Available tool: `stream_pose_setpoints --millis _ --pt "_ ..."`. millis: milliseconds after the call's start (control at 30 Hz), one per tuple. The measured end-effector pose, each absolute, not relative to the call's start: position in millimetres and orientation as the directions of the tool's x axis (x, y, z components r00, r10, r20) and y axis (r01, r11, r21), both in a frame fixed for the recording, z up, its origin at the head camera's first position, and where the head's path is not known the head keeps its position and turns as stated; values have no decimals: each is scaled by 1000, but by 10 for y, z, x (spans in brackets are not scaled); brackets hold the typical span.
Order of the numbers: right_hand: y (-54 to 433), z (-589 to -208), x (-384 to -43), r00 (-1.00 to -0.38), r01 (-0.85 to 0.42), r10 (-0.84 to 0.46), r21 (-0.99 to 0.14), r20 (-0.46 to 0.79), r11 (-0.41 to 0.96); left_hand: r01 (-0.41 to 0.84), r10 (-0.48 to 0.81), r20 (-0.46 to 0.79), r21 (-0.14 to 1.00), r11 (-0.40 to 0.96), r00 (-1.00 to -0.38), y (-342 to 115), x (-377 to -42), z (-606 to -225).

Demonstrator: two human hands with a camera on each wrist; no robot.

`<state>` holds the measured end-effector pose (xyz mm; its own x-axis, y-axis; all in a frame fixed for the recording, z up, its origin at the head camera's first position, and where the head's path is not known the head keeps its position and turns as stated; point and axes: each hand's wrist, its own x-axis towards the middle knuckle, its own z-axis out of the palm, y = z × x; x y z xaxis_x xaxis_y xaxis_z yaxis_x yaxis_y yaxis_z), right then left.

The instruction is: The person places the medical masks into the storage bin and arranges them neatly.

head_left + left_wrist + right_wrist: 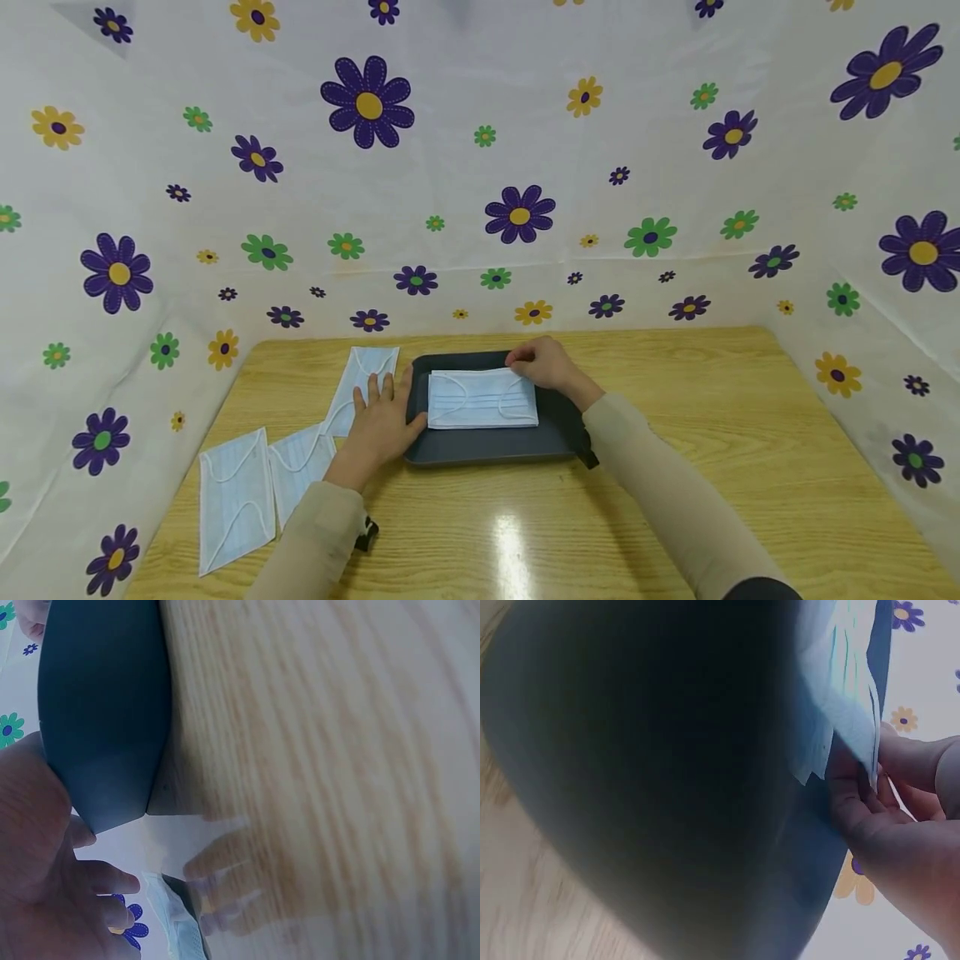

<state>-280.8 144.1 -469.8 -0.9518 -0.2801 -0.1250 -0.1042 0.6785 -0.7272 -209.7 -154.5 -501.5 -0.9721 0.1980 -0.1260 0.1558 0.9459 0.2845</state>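
A dark grey tray (480, 447) holds a small stack of light blue face masks (482, 402) with white ear loops. My right hand (546, 365) pinches the far right corner of a mask at the top of the stack. In the right wrist view, this corner of the face mask (859, 727) sits between thumb and fingers, slightly apart from the layers beneath. My left hand (382, 427) rests at the tray's left end with its fingers spread and thumb at the rim. Seen in the left wrist view, its fingers are extended beside the tray (105, 712).
Left of the tray, one mask (348, 392) lies partly behind my left hand. Two more, a middle mask (300, 462) and an outer mask (237, 500), lie nearer the table's left edge. A flowered cloth (450, 167) encloses the wooden table (720, 400) at the back and sides.
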Motion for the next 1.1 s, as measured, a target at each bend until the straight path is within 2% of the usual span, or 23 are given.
stream_pose_setpoints --millis 233,867,1100 --pt "1406 -4708 -2787 -952 -193 -305 -706 -34 681 153 195 -123 292 944 -973 -1544 -2095 -5019" --pt "1498 -4677 -2719 -945 -224 -327 -742 6 632 162 197 -95 290 943 -976 -1533 -2074 -5032" --pt "1577 -4650 -2680 -954 -228 -300 -713 26 663 157 193 -102 290 944 -976 -1540 -2088 -5040"
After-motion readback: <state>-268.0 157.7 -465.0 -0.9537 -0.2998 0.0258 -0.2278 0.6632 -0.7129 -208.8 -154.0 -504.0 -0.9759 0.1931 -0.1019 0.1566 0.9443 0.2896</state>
